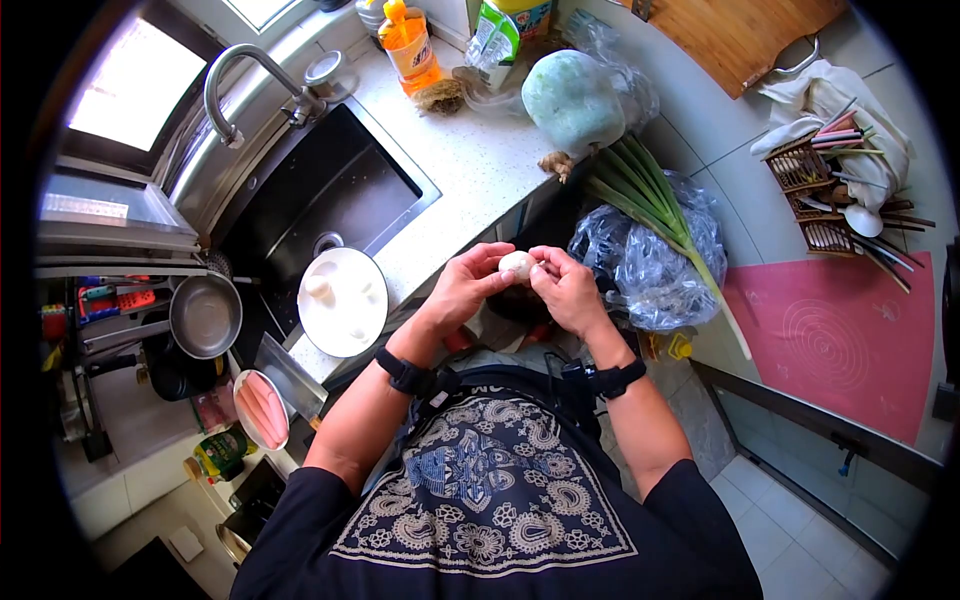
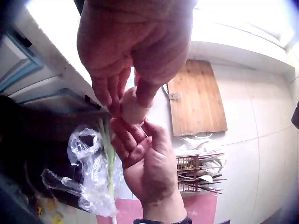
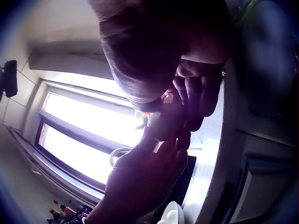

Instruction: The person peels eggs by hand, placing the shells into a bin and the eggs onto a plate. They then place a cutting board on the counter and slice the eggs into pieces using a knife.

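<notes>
A small whitish round item (image 1: 517,265), perhaps an egg or a mushroom, is held between both hands in front of the body. My left hand (image 1: 468,288) grips it from one side with thumb and fingers. The fingertips of my right hand (image 1: 570,292) pinch its other side. In the left wrist view the pale round item (image 2: 134,108) lies between the fingers of both hands; in the right wrist view it is dark and mostly hidden by fingers. A white plate (image 1: 343,333) with several pale pieces stands by the sink, left of my left hand.
A black sink (image 1: 330,190) with a curved tap is at the upper left. A winter melon (image 1: 573,100), green onion (image 1: 655,205) and plastic bags lie right of the counter. Pink sausages fill a bowl (image 1: 243,425) beside a cleaver (image 1: 290,375). A pink mat (image 1: 830,340) lies right.
</notes>
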The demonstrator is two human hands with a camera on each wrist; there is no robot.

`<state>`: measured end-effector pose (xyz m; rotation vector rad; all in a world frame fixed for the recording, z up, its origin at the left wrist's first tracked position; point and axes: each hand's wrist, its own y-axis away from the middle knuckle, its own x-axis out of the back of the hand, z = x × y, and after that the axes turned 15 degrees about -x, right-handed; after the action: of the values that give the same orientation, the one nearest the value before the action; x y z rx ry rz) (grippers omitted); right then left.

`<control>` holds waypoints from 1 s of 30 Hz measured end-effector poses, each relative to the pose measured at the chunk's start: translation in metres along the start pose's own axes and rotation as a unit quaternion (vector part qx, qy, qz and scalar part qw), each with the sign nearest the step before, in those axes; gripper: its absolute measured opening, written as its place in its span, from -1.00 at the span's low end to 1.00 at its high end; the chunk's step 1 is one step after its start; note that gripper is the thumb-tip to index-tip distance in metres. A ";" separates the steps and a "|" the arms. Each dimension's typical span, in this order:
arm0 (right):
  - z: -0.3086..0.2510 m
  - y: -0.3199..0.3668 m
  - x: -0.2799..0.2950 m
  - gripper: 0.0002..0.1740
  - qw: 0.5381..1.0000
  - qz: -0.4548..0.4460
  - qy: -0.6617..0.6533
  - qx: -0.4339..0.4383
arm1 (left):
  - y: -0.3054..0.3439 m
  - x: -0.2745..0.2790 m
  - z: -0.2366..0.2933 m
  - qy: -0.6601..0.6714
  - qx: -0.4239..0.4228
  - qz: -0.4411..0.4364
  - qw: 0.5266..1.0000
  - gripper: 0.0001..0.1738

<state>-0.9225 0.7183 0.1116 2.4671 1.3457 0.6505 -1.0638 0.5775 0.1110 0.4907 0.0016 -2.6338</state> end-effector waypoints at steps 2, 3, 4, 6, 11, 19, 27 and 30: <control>0.007 -0.003 -0.003 -0.68 0.999 -0.009 -0.042 -0.002 | 0.000 -0.001 0.000 0.002 0.005 0.005 1.000 -0.43; 0.006 -0.003 -0.004 -0.67 0.998 -0.013 -0.063 -0.003 | 0.001 -0.002 0.000 0.003 0.007 0.007 1.000 -0.42; 0.005 -0.002 -0.003 -0.67 0.998 -0.016 -0.054 -0.010 | 0.001 -0.002 0.001 0.004 0.007 0.009 1.000 -0.42; 0.000 0.001 0.000 -0.66 0.999 -0.022 -0.035 -0.025 | 0.001 -0.003 0.002 0.007 0.008 0.012 1.000 -0.42; -0.002 0.000 -0.002 -0.66 0.999 -0.015 -0.040 -0.026 | 0.000 -0.005 0.001 -0.008 -0.004 0.003 1.000 -0.44; 0.015 -0.008 -0.006 -0.70 0.995 0.005 -0.099 -0.029 | -0.001 -0.001 -0.004 -0.007 0.013 0.007 1.000 -0.43; 0.010 -0.003 0.002 -0.61 0.974 -0.090 -0.201 -0.060 | 0.000 0.000 -0.007 -0.001 0.024 0.012 1.000 -0.42; 0.009 -0.004 0.003 -0.62 0.981 -0.083 -0.171 -0.041 | 0.001 0.000 -0.006 0.013 0.027 0.012 0.999 -0.41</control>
<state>-0.9194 0.7228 0.1033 2.2420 1.3372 0.2237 -1.0612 0.5770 0.1059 0.5385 -0.0671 -2.6090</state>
